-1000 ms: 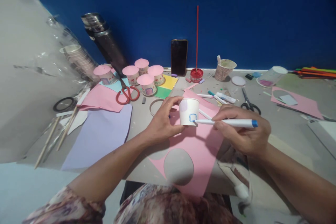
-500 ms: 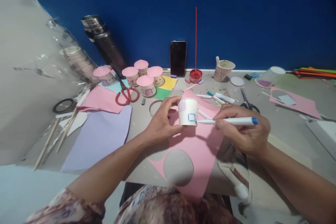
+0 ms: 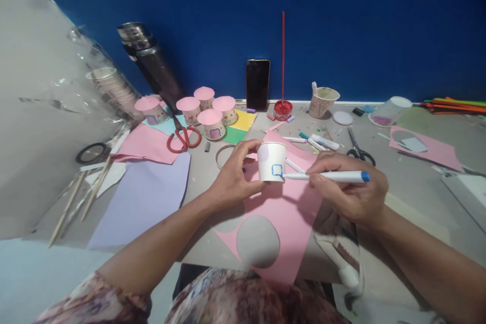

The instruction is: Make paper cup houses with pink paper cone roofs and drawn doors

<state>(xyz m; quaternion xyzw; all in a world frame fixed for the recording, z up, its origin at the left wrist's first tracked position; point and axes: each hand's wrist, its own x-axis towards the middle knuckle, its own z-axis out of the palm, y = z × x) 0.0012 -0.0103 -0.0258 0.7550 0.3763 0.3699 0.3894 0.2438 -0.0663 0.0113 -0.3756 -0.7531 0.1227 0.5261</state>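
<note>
My left hand [image 3: 235,174] grips a small white paper cup [image 3: 270,158] by its rim and base, thumb below and fingers above. A blue square outline is drawn low on the cup's side, and a pale purple patch shows higher up. Between the fingers and thumb of my right hand [image 3: 351,187] is a white marker [image 3: 337,176] with a blue end, its tip at the lower right of the square. Under both hands lies a pink sheet [image 3: 292,223] with a round hole cut in it.
Several decorated cups with pink tops [image 3: 211,117] stand behind, left of a phone [image 3: 257,83]. Red-handled scissors [image 3: 184,140] and a purple sheet [image 3: 148,200] lie left. Black scissors [image 3: 360,152] and loose markers [image 3: 324,142] are beyond my right hand. A dark flask [image 3: 152,63] leans back left.
My right hand has shifted slightly left with the marker, and its tip has moved a little along the drawn square. My left hand and the cup look nearly still.
</note>
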